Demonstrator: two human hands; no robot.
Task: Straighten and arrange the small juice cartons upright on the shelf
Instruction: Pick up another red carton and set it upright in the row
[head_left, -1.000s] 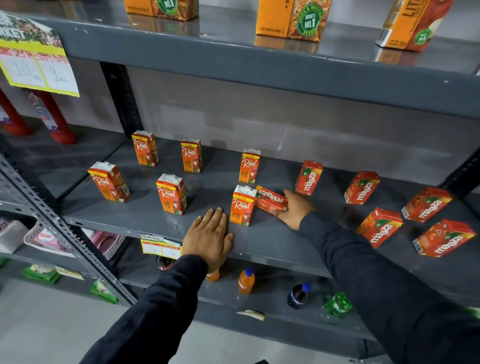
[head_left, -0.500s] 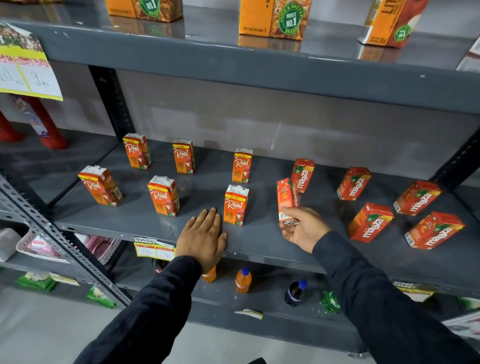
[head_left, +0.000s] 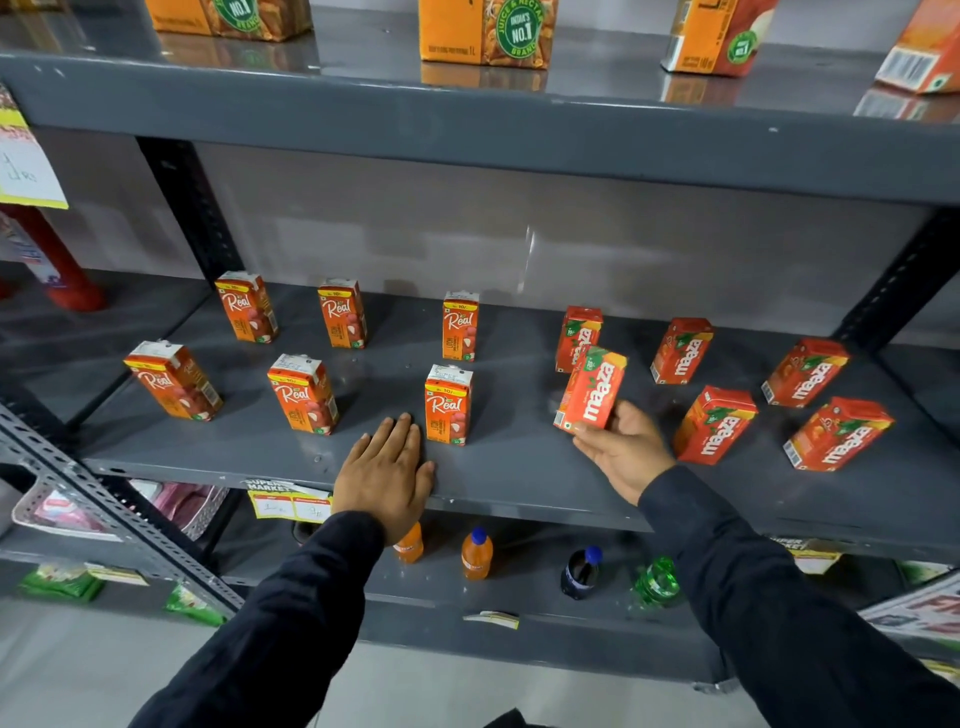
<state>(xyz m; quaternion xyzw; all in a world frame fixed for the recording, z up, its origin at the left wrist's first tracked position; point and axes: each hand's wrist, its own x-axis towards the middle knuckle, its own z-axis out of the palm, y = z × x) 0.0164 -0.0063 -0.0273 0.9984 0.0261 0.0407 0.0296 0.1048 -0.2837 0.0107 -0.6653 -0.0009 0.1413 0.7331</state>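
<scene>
Small orange Real cartons (head_left: 449, 404) stand upright in two rows on the left half of the grey middle shelf (head_left: 519, 483). Red Maaza cartons (head_left: 682, 351) stand on the right half, several of them turned at an angle. My right hand (head_left: 623, 449) holds one red Maaza carton (head_left: 592, 388) by its lower end, lifted above the shelf and leaning right, in front of another Maaza carton (head_left: 575, 327). My left hand (head_left: 387, 475) lies flat, palm down, on the shelf's front edge just left of the nearest Real carton.
Large orange juice cartons (head_left: 488, 31) stand on the shelf above. Small drink bottles (head_left: 476, 553) sit on the shelf below, behind a price tag (head_left: 291, 505). Dark uprights (head_left: 189, 208) frame the bay. Red bottles (head_left: 57, 265) stand in the bay to the left.
My right hand picked up the Maaza carton that lay on its side beside the front Real carton, stood it up and carried it rightwards. My left hand stayed flat on the shelf edge.
</scene>
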